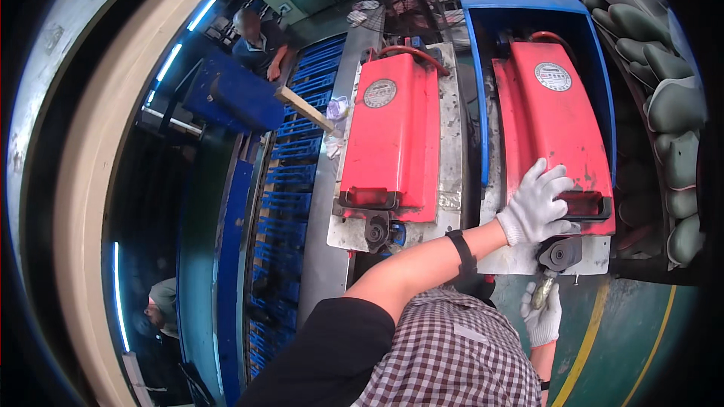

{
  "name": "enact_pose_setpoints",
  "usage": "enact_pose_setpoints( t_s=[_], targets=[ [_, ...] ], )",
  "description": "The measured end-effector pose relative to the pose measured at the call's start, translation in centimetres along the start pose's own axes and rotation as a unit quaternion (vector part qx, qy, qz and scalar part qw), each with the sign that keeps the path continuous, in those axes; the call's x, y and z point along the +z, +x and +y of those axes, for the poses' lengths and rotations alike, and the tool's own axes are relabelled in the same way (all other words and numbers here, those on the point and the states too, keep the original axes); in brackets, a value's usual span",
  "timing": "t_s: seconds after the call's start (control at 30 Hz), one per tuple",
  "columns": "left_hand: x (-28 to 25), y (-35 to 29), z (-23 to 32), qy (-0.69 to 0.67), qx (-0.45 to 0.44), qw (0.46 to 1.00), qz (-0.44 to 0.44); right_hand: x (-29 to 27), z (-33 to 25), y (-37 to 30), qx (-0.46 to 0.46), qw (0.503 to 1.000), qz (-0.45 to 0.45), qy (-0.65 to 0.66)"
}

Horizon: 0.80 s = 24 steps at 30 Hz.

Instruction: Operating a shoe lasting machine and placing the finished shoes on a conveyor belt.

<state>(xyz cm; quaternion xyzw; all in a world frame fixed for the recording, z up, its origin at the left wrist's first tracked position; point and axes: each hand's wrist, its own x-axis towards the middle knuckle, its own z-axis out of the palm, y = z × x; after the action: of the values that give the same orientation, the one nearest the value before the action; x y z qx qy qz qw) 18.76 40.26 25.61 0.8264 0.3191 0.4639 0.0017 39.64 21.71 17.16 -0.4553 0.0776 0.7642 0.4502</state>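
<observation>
My left hand [534,207], in a white knit glove, lies on the lower left of a red machine cover [562,124], fingers spread. It is beside the cover's black pull handle [588,207]; I cannot tell whether it touches the handle. Below, a black round latch piece [559,254] sits at the near edge of the metal base. From it a short lever grip [544,291], yellowish and seemingly wrapped in clear film, points down toward me. My gloved right hand [541,316] is closed around this grip.
A second red cover [392,136] stands to the left on its metal plate. A blue frame [483,90] surrounds the right machine. Grey-green insole-like shapes [671,98] fill a rack at far right. Blue slatted conveyor [290,181] runs left; a person [260,45] is beyond it.
</observation>
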Motion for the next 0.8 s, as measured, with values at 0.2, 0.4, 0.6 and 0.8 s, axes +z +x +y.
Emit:
enact_pose_setpoints(
  t_s=[0.2,0.4,0.6,0.8],
  targets=[
    [0.3,-0.3,-1.0,0.005,0.003,1.0,-0.003,-2.7,-1.8,0.7,0.051,0.989,-0.132,-0.043],
    [-0.1,0.6,-1.5,0.0,0.003,1.0,-0.029,1.0,-2.6,0.5,0.079,0.98,-0.163,-0.081],
    [0.4,0.5,-1.1,0.021,0.015,0.999,-0.02,1.4,-3.1,1.5,0.121,0.955,-0.241,-0.124],
    [2.5,-2.1,-0.5,0.04,0.037,0.998,-0.024,0.3,-3.1,0.1,0.117,0.97,-0.195,-0.087]
  ],
)
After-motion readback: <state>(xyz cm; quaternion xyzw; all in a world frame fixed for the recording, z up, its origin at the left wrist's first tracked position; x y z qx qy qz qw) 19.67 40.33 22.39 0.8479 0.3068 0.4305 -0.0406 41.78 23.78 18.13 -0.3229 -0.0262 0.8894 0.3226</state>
